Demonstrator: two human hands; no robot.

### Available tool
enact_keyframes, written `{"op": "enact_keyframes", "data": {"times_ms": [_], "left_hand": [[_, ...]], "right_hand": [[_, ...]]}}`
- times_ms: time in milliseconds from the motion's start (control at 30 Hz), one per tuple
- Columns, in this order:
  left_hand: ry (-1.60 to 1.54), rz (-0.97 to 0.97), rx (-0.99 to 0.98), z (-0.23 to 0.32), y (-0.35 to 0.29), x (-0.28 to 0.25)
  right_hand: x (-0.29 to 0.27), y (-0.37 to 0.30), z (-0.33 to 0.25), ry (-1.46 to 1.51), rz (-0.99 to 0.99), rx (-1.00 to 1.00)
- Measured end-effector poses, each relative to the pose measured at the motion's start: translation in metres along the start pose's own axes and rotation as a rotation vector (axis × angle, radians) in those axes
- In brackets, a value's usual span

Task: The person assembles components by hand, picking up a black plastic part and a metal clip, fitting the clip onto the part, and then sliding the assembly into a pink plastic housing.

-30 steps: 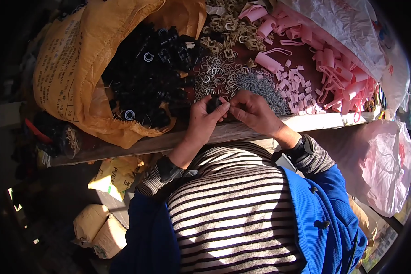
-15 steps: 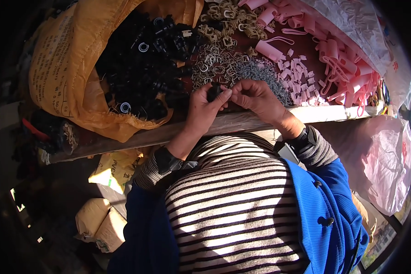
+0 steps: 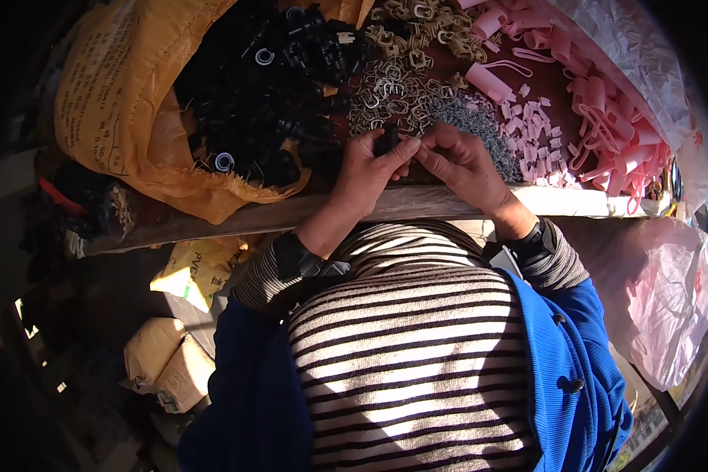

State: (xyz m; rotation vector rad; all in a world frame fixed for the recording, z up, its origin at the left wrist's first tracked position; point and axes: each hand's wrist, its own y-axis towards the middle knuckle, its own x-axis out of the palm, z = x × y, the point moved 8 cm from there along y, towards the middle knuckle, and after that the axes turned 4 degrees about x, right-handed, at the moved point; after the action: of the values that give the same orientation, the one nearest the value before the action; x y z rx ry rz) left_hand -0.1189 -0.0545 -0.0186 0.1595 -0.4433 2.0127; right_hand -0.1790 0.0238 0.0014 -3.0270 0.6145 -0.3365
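Note:
My left hand [image 3: 367, 175] grips a small black plastic part [image 3: 386, 140] just above the table's front edge [image 3: 417, 203]. My right hand [image 3: 459, 160] meets it fingertip to fingertip, pinching at the same part; whether it also holds a small piece of its own is hidden by the fingers. Directly beyond the hands lies a heap of small metal wire clips [image 3: 389, 96], with a patch of tiny grey springs [image 3: 480, 126] beside my right hand.
A yellow woven sack [image 3: 122, 102] at the left spills a pile of black plastic parts [image 3: 267, 86]. Pink plastic strips and bits [image 3: 582, 118] cover the right side. A pink plastic bag [image 3: 669, 299] hangs at the right. Filled sacks [image 3: 169, 362] stand on the floor below.
Both hands stayed joined on the black part. The view shifted slightly, so the hands and piles sit a little higher and closer to the top edge.

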Motion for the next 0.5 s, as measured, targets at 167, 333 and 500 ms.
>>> {"op": "enact_keyframes", "data": {"times_ms": [167,333,500], "left_hand": [[-0.018,-0.037,0.002,0.002,0.001,0.001],[-0.044,-0.058,0.002,-0.001,0.002,0.003],[-0.032,-0.039,0.001,0.000,0.002,0.002]], "right_hand": [[-0.007,-0.001,0.013,0.194,-0.026,0.156],[-0.005,0.000,0.018,0.339,-0.041,0.187],[-0.001,-0.001,0.026,0.448,-0.007,0.289]]}}
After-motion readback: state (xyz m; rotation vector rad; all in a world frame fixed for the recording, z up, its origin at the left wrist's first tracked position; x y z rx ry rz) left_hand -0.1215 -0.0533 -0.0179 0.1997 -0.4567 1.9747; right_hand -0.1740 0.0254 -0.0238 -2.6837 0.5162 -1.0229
